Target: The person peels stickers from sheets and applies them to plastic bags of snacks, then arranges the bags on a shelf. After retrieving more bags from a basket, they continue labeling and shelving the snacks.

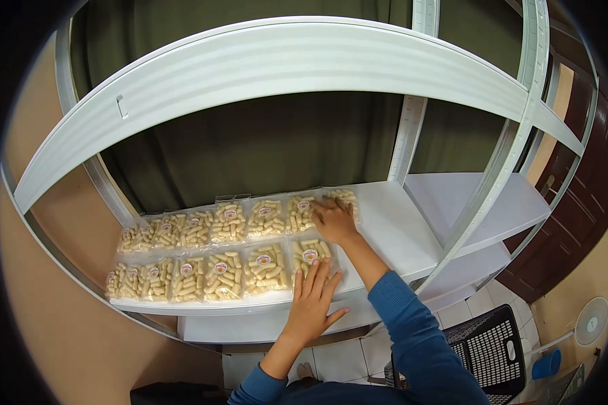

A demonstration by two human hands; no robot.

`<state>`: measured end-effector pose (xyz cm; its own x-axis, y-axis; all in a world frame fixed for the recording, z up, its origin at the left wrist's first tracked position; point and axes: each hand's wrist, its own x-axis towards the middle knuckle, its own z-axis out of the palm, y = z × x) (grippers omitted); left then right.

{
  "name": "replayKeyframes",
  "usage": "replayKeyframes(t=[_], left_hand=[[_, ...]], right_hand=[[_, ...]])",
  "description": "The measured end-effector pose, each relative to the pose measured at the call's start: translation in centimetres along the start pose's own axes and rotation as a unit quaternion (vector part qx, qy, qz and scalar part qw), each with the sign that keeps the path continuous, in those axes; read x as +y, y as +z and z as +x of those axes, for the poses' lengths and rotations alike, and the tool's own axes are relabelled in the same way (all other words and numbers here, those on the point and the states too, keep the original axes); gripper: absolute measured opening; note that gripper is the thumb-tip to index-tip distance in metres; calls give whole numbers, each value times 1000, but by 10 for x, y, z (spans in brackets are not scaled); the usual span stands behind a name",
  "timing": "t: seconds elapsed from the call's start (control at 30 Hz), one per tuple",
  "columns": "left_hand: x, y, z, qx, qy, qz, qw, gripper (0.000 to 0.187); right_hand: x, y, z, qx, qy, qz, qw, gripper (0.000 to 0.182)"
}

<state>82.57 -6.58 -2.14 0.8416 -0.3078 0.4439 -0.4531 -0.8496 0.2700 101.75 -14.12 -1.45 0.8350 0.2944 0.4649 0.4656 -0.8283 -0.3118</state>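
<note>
1. Clear bags (265, 266) of short, pale, finger-shaped pieces: laid flat in two rows, back and front, on a white shelf (388, 223). Round stickers (264, 259) on many of them. Packed closer together towards the left end.
2. End bag of the back row (346, 197): at the far right of the bags, partly hidden under the right hand (334, 219). Palm down, fingers loosely apart, reaching over this bag and the right edge of its neighbour (298, 216). Any pinch on the film: cannot tell.
3. End bag of the front row (309, 251): directly in front of that neighbour, left hand (311, 302) at its near edge. Wide open, fingers spread, thumb out to the right; fingertips over the bag's lower part. Nothing visible in its grasp.
4. Blue sleeves (405, 314) on both arms, pushed back from the wrists.
5. Around the shelf: white metal frame (284, 57), with a broad beam curving across overhead; dark green curtain (263, 148) behind. Further shelf boards (476, 196) to the right.
6. Lower right: black perforated basket (486, 354) on pale floor tiles (338, 361), blue bin (546, 364) and white fan (592, 321) beyond. Dark red-brown door (561, 229) at far right.
</note>
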Motion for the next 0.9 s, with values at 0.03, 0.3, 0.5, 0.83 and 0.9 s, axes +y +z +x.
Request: replayKeyframes(t=[0.03,0.3,0.5,0.83,0.9], left_hand=[[-1,0,0,1,0,2,1000,69],[1,1,-1,7,5,2,1000,72],[2,9,-6,10,-16,5,1000,75],[0,26,-15,-30,-63,92,993,88],[-3,35,-22,-7,-50,111,993,88]], right_hand=[[0,0,1,-40,-4,1,999,38],[8,8,-2,22,-57,33,998,37],[21,3,-9,49,71,16,996,37],[20,-68,-77,243,-19,92,966,34],[46,-88,-137,274,10,81,958,31]])
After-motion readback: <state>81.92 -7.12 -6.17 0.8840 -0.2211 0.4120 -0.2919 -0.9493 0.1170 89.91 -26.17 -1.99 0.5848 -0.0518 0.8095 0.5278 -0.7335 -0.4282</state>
